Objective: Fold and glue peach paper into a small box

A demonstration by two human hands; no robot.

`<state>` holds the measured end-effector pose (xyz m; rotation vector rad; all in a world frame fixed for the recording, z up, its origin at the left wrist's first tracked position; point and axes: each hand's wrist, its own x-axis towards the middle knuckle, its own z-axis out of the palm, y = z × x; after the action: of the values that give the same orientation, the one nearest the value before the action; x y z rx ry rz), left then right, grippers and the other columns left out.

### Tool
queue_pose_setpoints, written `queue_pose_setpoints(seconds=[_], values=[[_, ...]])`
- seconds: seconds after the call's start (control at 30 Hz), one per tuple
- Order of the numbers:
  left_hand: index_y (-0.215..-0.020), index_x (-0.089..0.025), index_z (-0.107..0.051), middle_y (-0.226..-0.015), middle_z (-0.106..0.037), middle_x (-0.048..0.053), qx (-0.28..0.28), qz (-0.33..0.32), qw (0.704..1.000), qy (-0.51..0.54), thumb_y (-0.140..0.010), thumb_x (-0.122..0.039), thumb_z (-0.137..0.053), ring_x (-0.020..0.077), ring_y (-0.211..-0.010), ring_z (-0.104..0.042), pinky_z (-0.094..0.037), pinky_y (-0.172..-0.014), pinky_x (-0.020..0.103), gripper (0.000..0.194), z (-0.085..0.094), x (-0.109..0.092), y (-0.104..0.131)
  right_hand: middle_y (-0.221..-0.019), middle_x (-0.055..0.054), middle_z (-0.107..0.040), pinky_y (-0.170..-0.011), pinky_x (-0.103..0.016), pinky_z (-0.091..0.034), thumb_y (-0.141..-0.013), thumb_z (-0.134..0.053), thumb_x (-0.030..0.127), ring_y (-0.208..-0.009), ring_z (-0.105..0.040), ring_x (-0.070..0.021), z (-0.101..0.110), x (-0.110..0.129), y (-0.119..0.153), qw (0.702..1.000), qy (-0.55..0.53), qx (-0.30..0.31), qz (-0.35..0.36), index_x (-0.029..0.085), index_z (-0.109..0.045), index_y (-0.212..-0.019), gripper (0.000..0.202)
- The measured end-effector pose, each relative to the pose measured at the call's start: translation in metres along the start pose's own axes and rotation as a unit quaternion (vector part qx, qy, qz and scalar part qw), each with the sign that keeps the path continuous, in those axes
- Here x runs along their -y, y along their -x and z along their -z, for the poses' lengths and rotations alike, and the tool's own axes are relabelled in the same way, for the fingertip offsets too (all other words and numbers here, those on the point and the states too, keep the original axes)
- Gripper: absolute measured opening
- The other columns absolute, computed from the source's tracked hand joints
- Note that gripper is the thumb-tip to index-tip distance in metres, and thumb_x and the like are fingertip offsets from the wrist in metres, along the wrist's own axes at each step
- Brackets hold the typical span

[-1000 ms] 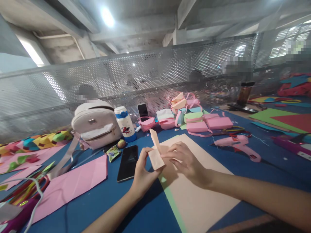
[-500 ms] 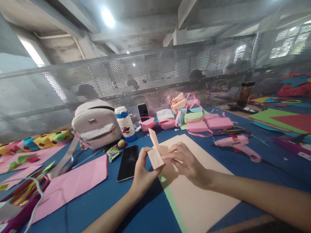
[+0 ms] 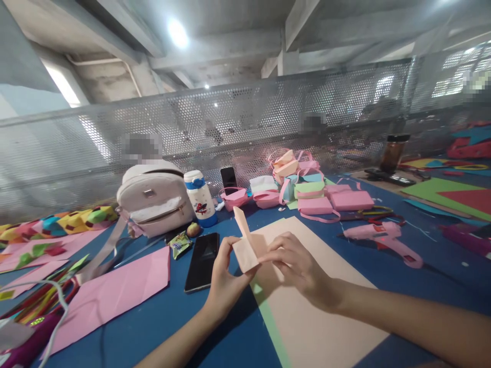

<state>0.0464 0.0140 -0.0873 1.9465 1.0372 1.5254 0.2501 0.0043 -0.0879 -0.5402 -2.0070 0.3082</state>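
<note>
A small folded box of pale peach paper (image 3: 245, 255) is held up between both hands, one flap standing upright at its far side. My left hand (image 3: 226, 278) grips it from the left, thumb below and fingers behind. With its fingertips, my right hand (image 3: 297, 266) pinches the box's right side. Beneath the hands lies a large peach sheet (image 3: 326, 317), with a green sheet (image 3: 270, 322) showing along its left edge. Just left of my left hand rests a black phone (image 3: 201, 260).
Pink sheets (image 3: 115, 291) lie on the left. Behind are a white backpack (image 3: 153, 202), a bottle (image 3: 200, 199) and several small paper bags (image 3: 316, 204). A pink glue gun (image 3: 383, 237) lies right, its cord trailing. A perforated metal screen (image 3: 245, 122) borders the table's back.
The camera view has shifted slightly. Both hands keep the same hold on the paper box, which has hardly moved.
</note>
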Motion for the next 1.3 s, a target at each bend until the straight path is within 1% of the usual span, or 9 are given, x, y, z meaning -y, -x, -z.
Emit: queue_pose_setpoints(seconds=[0.13,0.27,0.37,0.53,0.63,0.73,0.83,1.03,1.3], values=[[-0.095,-0.021,-0.053,-0.086,-0.055,-0.001,0.000,-0.003,1.000,-0.003,-0.077,-0.021,-0.074,0.0161,-0.077,-0.055,-0.044,-0.069,0.025,0.027,0.000,0.001,0.001,-0.101,-0.006,-0.063,-0.088,-0.040,-0.042,-0.102,-0.041,0.015,-0.098,-0.053,-0.0235,0.001,0.000,0.000,1.000,-0.003,0.007,-0.001,0.027,-0.065,-0.115,0.030],[-0.096,-0.022,-0.053,-0.086,-0.056,-0.001,-0.002,-0.016,1.000,-0.014,-0.075,-0.017,-0.072,0.0164,-0.078,-0.057,-0.045,-0.070,0.025,0.028,0.001,0.003,0.001,-0.097,-0.005,-0.064,-0.086,-0.040,-0.042,-0.102,-0.043,0.016,-0.094,-0.054,-0.0234,-0.001,0.001,0.001,0.999,-0.022,-0.014,-0.023,0.025,-0.061,-0.105,0.020],[-0.098,-0.022,-0.053,-0.088,-0.056,-0.001,0.005,-0.042,0.998,-0.039,-0.076,-0.015,-0.071,0.0165,-0.079,-0.057,-0.046,-0.071,0.025,0.029,0.002,0.004,0.001,-0.096,-0.005,-0.064,-0.087,-0.039,-0.042,-0.102,-0.048,0.019,-0.095,-0.054,-0.0233,-0.003,0.000,0.001,0.999,-0.026,-0.028,-0.037,0.024,-0.059,-0.105,0.013],[-0.102,-0.023,-0.053,-0.092,-0.058,0.001,0.030,-0.102,0.989,-0.102,-0.077,-0.015,-0.071,0.0184,-0.083,-0.058,-0.046,-0.072,0.027,0.032,0.003,0.004,0.004,-0.097,-0.004,-0.065,-0.087,-0.039,-0.041,-0.103,-0.051,0.026,-0.093,-0.054,-0.0224,-0.004,-0.003,0.004,0.999,-0.036,-0.019,-0.030,0.024,-0.061,-0.107,0.010],[-0.105,-0.024,-0.052,-0.093,-0.059,0.002,0.059,-0.136,0.982,-0.118,-0.080,-0.018,-0.070,0.0199,-0.083,-0.057,-0.046,-0.071,0.029,0.032,0.004,0.002,0.005,-0.096,-0.004,-0.064,-0.086,-0.038,-0.040,-0.103,-0.053,0.029,-0.093,-0.053,-0.0222,-0.005,-0.005,0.006,0.999,-0.037,-0.018,-0.030,0.024,-0.061,-0.105,0.010],[-0.106,-0.026,-0.050,-0.090,-0.060,0.002,0.096,-0.169,0.971,-0.141,-0.081,-0.016,-0.067,0.0206,-0.083,-0.056,-0.046,-0.071,0.030,0.032,0.005,0.001,0.004,-0.093,-0.003,-0.063,-0.084,-0.038,-0.041,-0.100,-0.059,0.033,-0.091,-0.054,-0.0220,-0.006,-0.008,0.007,0.997,-0.050,-0.034,-0.052,0.024,-0.060,-0.099,0.009],[-0.102,-0.026,-0.050,-0.086,-0.061,0.001,0.106,-0.198,0.959,-0.170,-0.080,-0.014,-0.067,0.0210,-0.081,-0.058,-0.047,-0.077,0.034,0.031,0.005,0.000,0.002,-0.090,-0.003,-0.061,-0.081,-0.037,-0.042,-0.095,-0.067,0.038,-0.090,-0.054,-0.0226,-0.007,-0.010,0.007,0.992,-0.075,-0.051,-0.088,0.024,-0.059,-0.092,0.016],[-0.103,-0.026,-0.049,-0.086,-0.062,0.001,0.103,-0.199,0.957,-0.184,-0.079,-0.013,-0.065,0.0217,-0.082,-0.060,-0.048,-0.078,0.035,0.032,0.005,0.002,0.000,-0.087,-0.002,-0.062,-0.081,-0.036,-0.044,-0.091,-0.072,0.034,-0.090,-0.057,-0.0223,-0.003,-0.011,0.005,0.982,-0.091,-0.062,-0.152,0.024,-0.062,-0.085,0.015],[-0.103,-0.026,-0.048,-0.085,-0.062,0.001,0.098,-0.207,0.955,-0.187,-0.078,-0.012,-0.065,0.0210,-0.079,-0.060,-0.047,-0.078,0.034,0.034,0.007,0.002,-0.001,-0.082,-0.002,-0.063,-0.076,-0.035,-0.046,-0.092,-0.070,0.036,-0.087,-0.057,-0.0222,-0.005,-0.011,0.005,0.976,-0.107,-0.063,-0.179,0.024,-0.067,-0.079,0.018]])
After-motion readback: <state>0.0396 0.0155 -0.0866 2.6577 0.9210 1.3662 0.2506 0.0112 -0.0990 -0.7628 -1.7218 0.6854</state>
